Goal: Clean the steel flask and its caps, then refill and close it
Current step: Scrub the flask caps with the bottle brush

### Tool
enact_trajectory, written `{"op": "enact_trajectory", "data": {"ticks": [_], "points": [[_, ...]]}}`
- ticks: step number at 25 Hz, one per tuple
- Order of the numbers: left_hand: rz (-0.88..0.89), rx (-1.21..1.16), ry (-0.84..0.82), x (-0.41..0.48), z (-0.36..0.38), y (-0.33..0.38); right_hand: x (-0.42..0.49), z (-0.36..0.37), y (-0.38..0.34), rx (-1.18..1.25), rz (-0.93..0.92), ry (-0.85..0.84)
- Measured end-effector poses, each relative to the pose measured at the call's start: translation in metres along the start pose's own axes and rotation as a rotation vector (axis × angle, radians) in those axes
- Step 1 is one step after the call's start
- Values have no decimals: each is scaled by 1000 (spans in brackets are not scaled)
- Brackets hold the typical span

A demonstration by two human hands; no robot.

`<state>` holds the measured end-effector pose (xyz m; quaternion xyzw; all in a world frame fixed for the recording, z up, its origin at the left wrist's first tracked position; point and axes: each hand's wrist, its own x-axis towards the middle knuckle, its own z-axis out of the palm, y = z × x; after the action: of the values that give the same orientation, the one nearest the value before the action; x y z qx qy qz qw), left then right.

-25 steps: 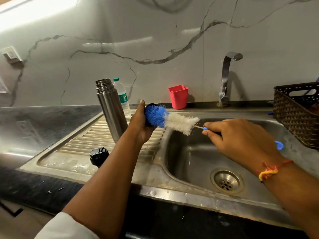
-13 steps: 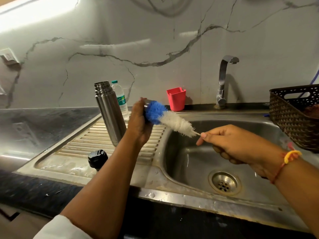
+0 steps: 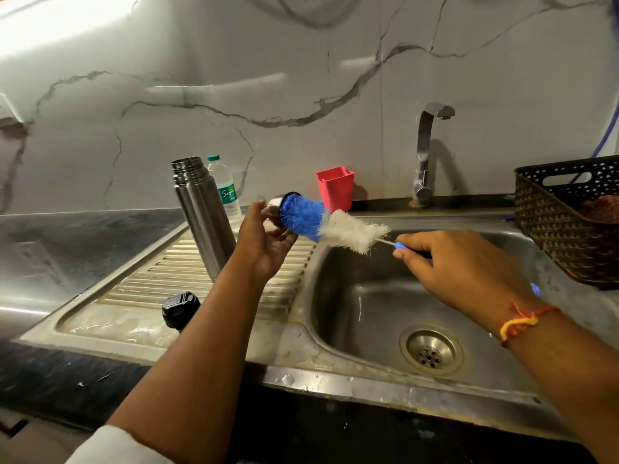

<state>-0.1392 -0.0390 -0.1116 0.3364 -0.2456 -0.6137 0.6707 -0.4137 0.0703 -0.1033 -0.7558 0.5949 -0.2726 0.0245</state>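
The open steel flask (image 3: 202,212) stands upright on the ribbed drainboard (image 3: 160,279). Above the drainboard's right end, my left hand (image 3: 268,242) holds a steel cup cap (image 3: 275,206) on its side. A bottle brush (image 3: 330,224) has its blue bristle tip pushed into the cap's mouth, and its white bristles trail out to the right. My right hand (image 3: 465,269) grips the brush's blue handle over the sink basin (image 3: 368,296). A black inner cap (image 3: 181,309) lies on the wet drainboard near the front.
A small water bottle (image 3: 225,189) stands behind the flask. A red plastic cup (image 3: 335,187) and the tap (image 3: 427,152) are at the back of the sink. A dark woven basket (image 3: 566,219) sits at the right. The drain (image 3: 432,351) is uncovered.
The brush's blue tip has stayed in the cap while my right hand shifted its grip on the handle. My left hand's fingers have loosened round the cap, so more of the steel shows.
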Motion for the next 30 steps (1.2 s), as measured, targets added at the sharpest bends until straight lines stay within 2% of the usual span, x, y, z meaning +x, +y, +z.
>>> {"op": "enact_trajectory", "data": {"ticks": [2, 4, 7, 9, 12, 14, 16, 18, 22, 26, 28, 30], "points": [[-55, -27, -41, -3, 1, -2, 0, 0, -3, -109, -81, 15], [-55, 31, -63, -1, 1, -5, -2, 2, -8, -117, -107, 19], [44, -4, -67, -1, -2, -1, -3, -1, -11, 248, -4, -120], [126, -13, -137, -2, -4, -2, -5, -6, -13, 542, 148, -303], [171, 95, -232, -8, 4, -6, -7, -13, -16, 975, 420, -538], [230, 96, -224, -6, 3, -1, -7, -16, -12, 1120, 513, -620], [266, 74, -229, -6, 1, 5, -5, -18, -8, 1136, 544, -676], [275, 150, -236, -8, 2, 3, -3, -16, -5, 1139, 591, -713], [305, 144, -233, -11, 7, 3, -3, -18, -1, 1147, 607, -694], [258, 186, -225, -11, 7, 1, -4, -14, -6, 1081, 583, -667], [242, 100, -198, -11, 8, 2, -3, -14, -6, 945, 488, -596], [240, 20, -136, -9, 5, 7, -2, -15, -3, 695, 335, -496]]}}
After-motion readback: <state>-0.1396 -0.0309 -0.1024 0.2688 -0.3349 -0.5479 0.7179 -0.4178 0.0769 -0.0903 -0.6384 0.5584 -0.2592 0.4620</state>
